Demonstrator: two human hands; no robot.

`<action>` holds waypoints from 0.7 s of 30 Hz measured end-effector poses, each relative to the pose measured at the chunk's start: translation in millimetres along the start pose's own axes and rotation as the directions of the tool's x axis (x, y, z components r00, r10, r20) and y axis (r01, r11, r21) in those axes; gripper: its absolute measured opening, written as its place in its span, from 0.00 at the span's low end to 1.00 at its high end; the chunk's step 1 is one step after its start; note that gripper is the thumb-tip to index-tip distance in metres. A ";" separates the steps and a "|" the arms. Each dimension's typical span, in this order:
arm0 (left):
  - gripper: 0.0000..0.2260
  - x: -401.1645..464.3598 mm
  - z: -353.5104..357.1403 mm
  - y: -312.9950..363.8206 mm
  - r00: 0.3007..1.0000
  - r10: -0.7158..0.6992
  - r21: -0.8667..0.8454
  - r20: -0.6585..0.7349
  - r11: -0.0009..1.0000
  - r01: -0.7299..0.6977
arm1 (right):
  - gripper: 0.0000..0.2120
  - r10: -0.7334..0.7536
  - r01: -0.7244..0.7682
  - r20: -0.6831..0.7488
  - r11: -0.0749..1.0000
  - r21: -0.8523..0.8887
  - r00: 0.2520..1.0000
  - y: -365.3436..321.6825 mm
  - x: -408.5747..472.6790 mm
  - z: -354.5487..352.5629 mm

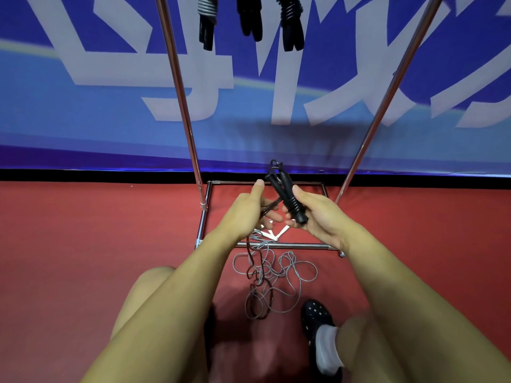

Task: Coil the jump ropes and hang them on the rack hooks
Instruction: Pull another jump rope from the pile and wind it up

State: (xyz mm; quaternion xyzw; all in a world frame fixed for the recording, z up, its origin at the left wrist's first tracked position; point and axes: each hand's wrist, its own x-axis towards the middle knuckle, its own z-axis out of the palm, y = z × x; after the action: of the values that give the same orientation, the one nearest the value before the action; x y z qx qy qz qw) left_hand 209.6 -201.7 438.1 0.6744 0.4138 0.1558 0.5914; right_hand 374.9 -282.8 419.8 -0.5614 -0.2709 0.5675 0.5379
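Step in hand, as I judge it: winding the black jump rope (pixel 286 199) round its paired handles before it goes up on the rack (pixel 177 78).

Right hand (pixel 312 214): fingers curled round the lower end of the two black handles, which stand tilted, tops leaning away from me and to the left. Several turns of cord already sit round the handles near the grip.

Left hand (pixel 249 208): thumb raised, fingers loosely curled with the dark cord running through them. I cannot tell whether it is pinching the cord or only guiding it.

To do this well, I would hold the handles steady in the right hand and let the left feed cord under light, even tension, laying each turn beside the last. The free cord drops to the floor (pixel 83 244) and lies across a grey jump rope (pixel 293 272) that is loose there; I would draw it up slowly, since the two look likely to snag.

Condition of the task items: the black rope is thin, with ribbed handles and a small loop showing above the handle tops. The grey rope lies in open, disorderly loops just in front of the rack's base frame, near my right shoe (pixel 315 316), with its white handles (pixel 273 233) on the floor below my hands. Three coiled ropes (pixel 249 15) already hang at the top of the rack.
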 end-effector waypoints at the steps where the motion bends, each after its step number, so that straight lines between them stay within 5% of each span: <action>1: 0.34 -0.3 0.8 0.1 1.000 -0.004 -0.007 0.007 1.000 0.004 | 0.16 -0.025 0.025 -0.022 0.999 -0.025 0.999 0.8 0.3 0.7; 7: 0.34 -1.2 2.8 -0.8 1.000 -0.023 -0.014 0.010 1.000 0.023 | 0.08 -0.148 0.134 -0.088 0.979 -0.152 0.985 5.8 -0.1 7.1; 15: 0.31 -4.3 5.4 -0.4 0.999 0.024 -0.058 0.025 0.998 -0.022 | 0.17 -0.261 0.200 -0.201 0.939 -0.282 0.944 7.6 1.7 9.2; 19: 0.24 -1.8 4.7 -1.5 0.996 0.089 -0.089 0.029 0.992 -0.086 | 0.18 -0.227 0.183 -0.145 0.946 -0.267 0.963 4.7 1.9 4.8; 21: 0.23 -2.9 4.5 -1.3 0.992 0.118 -0.080 0.043 0.990 -0.114 | 0.17 -0.146 0.146 0.013 0.971 -0.190 0.989 3.4 -1.0 -0.4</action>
State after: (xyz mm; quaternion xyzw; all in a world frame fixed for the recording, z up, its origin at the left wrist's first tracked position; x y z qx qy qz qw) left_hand 210.5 -206.9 436.6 0.6773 0.3535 0.1898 0.6167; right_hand 373.9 -284.8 417.0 -0.5891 -0.3641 0.4977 0.5222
